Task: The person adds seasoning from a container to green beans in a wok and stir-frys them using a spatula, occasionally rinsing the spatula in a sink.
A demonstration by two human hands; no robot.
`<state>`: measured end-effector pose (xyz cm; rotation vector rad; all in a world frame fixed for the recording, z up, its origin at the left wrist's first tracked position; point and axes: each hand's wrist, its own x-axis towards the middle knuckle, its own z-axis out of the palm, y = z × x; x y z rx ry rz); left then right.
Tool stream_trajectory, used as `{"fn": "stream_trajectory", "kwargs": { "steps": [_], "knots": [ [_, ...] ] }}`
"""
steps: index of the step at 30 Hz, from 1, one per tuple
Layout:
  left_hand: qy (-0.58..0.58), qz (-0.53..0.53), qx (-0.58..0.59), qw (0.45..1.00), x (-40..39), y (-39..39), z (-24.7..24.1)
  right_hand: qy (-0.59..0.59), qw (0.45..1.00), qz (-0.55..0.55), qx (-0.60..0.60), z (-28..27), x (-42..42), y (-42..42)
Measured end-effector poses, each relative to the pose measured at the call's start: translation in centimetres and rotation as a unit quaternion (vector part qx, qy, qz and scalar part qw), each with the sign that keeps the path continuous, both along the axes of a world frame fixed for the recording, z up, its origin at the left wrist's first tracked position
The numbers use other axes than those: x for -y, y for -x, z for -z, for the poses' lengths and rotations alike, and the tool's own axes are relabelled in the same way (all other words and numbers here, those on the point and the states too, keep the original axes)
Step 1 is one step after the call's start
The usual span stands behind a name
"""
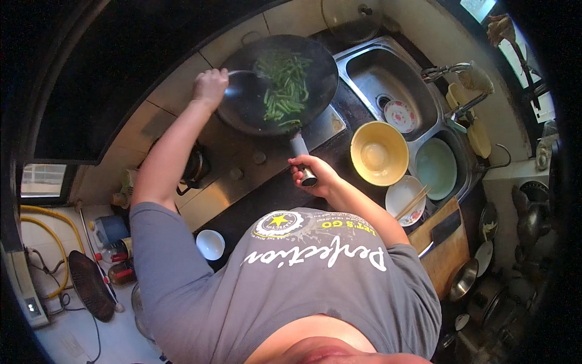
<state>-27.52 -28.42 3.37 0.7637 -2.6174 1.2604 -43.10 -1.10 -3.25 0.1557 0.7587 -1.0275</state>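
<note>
A large dark wok [241,109] stands on the stove, with cut green beans [286,86] spread over its middle and right part. My left hand [211,88] is closed around a metal cooking utensil [243,72] at the wok's left side; the utensil reaches towards the beans, and its far end is hard to make out. With my right hand [316,175] I grip the wok's handle [298,144], which points back towards me. Light haze hangs over the pan.
Right of the wok lie a double steel sink [386,73], a yellow bowl [379,153], a plate with chopsticks [406,200] and a wooden cutting board [448,255]. A second burner [196,164] is at left. A small white bowl [210,245] sits near my body.
</note>
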Motion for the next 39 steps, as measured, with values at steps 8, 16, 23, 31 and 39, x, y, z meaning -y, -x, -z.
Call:
{"fn": "stream_trajectory", "kwargs": {
  "steps": [8, 16, 23, 31, 39],
  "knots": [
    [-0.096, 0.057, 0.111, 0.988, -4.5, 0.3, -9.8, -0.004, 1.000, -0.009, -0.014, -0.4, 0.0, 0.0],
    [-0.352, -0.112, 0.204, 0.907, -8.7, 3.5, -14.5, 0.010, 1.000, -0.009, -0.021, 0.2, 0.0, 0.2],
    [-0.415, -0.209, -0.034, 0.885, -1.8, 2.7, -5.2, 0.005, 1.000, -0.002, -0.017, -0.6, 0.0, 0.0],
    [-0.258, -0.117, 0.191, 0.940, -6.5, 1.1, -14.7, 0.013, 1.000, -0.001, -0.002, 0.3, 0.0, 0.2],
    [-0.180, -0.038, -0.001, 0.983, -4.3, 2.0, -3.8, 0.013, 1.000, -0.003, -0.022, -0.3, -0.3, -0.3]
  ]
}}
